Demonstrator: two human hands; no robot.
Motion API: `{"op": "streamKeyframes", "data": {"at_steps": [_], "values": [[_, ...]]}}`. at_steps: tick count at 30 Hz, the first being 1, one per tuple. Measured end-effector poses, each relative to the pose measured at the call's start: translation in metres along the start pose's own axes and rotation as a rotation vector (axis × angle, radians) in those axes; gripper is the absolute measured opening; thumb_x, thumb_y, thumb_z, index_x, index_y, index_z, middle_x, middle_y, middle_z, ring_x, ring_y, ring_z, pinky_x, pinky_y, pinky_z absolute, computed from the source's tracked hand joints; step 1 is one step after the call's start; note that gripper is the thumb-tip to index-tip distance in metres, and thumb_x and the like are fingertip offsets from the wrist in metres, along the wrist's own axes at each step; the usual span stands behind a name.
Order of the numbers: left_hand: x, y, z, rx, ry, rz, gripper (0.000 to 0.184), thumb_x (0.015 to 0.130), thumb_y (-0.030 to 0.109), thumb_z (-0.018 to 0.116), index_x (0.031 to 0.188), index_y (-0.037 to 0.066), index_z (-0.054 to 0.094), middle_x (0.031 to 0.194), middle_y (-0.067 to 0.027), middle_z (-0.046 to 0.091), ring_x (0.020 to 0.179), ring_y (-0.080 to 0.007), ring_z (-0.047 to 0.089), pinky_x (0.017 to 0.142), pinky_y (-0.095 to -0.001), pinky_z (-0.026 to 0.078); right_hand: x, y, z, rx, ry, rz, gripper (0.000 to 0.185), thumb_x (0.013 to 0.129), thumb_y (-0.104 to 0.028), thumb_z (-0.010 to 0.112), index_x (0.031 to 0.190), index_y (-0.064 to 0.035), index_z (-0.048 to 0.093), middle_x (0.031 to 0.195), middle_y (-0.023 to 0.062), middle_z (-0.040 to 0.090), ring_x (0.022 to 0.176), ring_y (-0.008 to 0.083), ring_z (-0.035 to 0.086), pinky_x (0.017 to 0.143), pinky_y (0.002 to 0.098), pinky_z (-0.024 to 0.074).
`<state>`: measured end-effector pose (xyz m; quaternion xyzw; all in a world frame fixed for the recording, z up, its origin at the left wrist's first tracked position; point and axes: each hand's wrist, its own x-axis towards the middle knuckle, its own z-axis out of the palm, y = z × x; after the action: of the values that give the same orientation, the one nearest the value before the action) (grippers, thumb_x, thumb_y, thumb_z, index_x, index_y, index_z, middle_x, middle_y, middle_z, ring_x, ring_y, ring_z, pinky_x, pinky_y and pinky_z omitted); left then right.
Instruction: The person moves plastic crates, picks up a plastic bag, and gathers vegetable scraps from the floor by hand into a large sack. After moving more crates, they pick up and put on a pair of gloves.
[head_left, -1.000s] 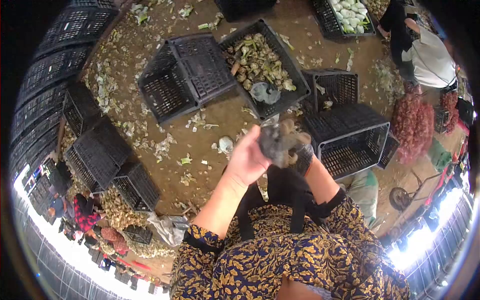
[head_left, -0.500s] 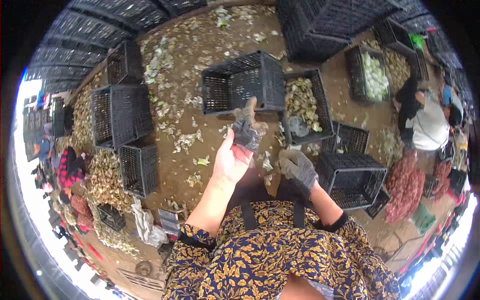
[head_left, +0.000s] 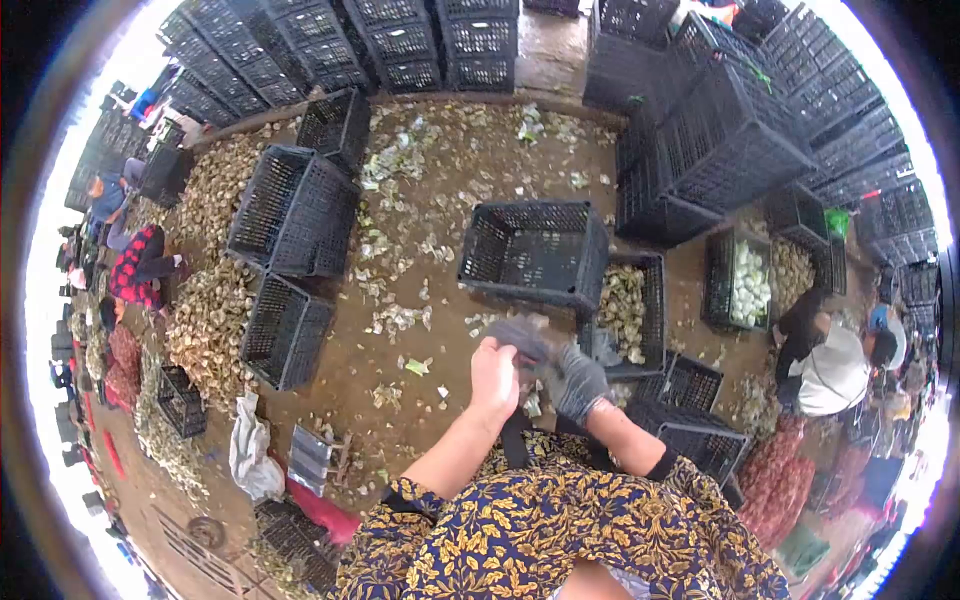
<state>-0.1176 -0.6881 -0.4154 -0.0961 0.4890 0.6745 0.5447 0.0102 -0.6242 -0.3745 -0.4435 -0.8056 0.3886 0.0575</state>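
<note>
My left hand (head_left: 495, 378) is raised in front of me, its palm and wrist bare. A dark, soiled work glove (head_left: 520, 336) is bunched over its finger end, hiding the fingers. Close beside it, my right hand (head_left: 581, 388) wears a grey glove, its fingers closed at the edge of the loose glove. Motion blurs the spot where they meet. Just beyond the hands stands an empty black plastic crate (head_left: 535, 290). To its right, another black crate (head_left: 655, 320) holds pale brown bulbs (head_left: 622, 310) that look like garlic or onions.
Tall stacks of black crates (head_left: 735, 130) rise at the back right. More crates (head_left: 300, 220) stand at the left by a heap of bulbs (head_left: 215, 330). Peelings (head_left: 400, 320) litter the floor. Co-workers sit far left (head_left: 138, 265) and right (head_left: 835, 370), near red net sacks (head_left: 775, 480).
My right hand has come up and left to meet the glove at my left hand. My left hand has shifted right and turned over. The camera view has tilted up.
</note>
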Motion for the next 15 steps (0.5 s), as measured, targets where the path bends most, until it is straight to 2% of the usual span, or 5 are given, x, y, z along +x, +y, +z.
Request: {"op": "streamKeyframes", "data": {"at_steps": [1, 3, 8, 11, 15], "values": [[0.0, -0.004, -0.005, -0.01, -0.005, 0.018, 0.016, 0.081, -0.001, 0.045, 0.093, 0.002, 0.056, 0.09, -0.0119, 0.062, 0.081, -0.0271, 0.06, 0.075, -0.0365, 0.048, 0.001, -0.012, -0.002, -0.078, -0.059, -0.087, 0.012, 0.075, -0.012, 0.062, 0.083, -0.0055, 0.056, 0.072, 0.0139, 0.058, 0.072, 0.0331, 0.059, 0.06, 0.0385, 0.0459], [-0.007, -0.013, -0.017, 1.189, 0.099, 0.56, 0.013, 0.082, 0.004, 0.046, 0.091, 0.002, 0.055, 0.088, -0.0188, 0.06, 0.08, -0.0335, 0.059, 0.072, -0.0384, 0.048, 0.003, -0.029, -0.009, -0.065, -0.068, -0.142, 0.011, 0.078, -0.015, 0.059, 0.082, -0.0053, 0.056, 0.073, 0.0164, 0.058, 0.072, 0.0356, 0.058, 0.061, 0.0407, 0.0458], [-0.022, 0.0, -0.04, 1.671, -0.29, 0.473, 0.019, 0.081, 0.017, 0.051, 0.093, 0.003, 0.056, 0.083, -0.0209, 0.06, 0.077, -0.0402, 0.058, 0.068, -0.0462, 0.048, -0.005, -0.045, -0.007, -0.194, -0.172, -0.192, 0.019, 0.081, -0.024, 0.058, 0.088, -0.0055, 0.058, 0.08, 0.0177, 0.059, 0.077, 0.0365, 0.058, 0.065, 0.0422, 0.0466], [-0.039, 0.012, -0.039, 1.669, -0.235, 0.154, 0.023, 0.073, 0.02, 0.05, 0.074, 0.001, 0.063, 0.078, -0.0208, 0.062, 0.082, -0.037, 0.06, 0.068, -0.0435, 0.049, -0.008, -0.065, -0.008, -0.393, -0.338, -0.21, 0.023, 0.082, -0.026, 0.057, 0.093, -0.0062, 0.059, 0.085, 0.0178, 0.06, 0.08, 0.0357, 0.059, 0.068, 0.0415, 0.0477], [-0.024, -0.007, -0.071, 1.142, -0.284, 0.03, 0.032, 0.083, 0.024, 0.042, 0.097, 0.004, 0.063, 0.085, -0.0152, 0.066, 0.082, -0.026, 0.064, 0.066, -0.0417, 0.05, -0.022, -0.075, -0.011, -0.186, -0.303, -0.165, 0.031, 0.079, -0.034, 0.063, 0.091, -0.0049, 0.058, 0.082, 0.015, 0.064, 0.076, 0.0341, 0.061, 0.065, 0.0397, 0.0486]]}}
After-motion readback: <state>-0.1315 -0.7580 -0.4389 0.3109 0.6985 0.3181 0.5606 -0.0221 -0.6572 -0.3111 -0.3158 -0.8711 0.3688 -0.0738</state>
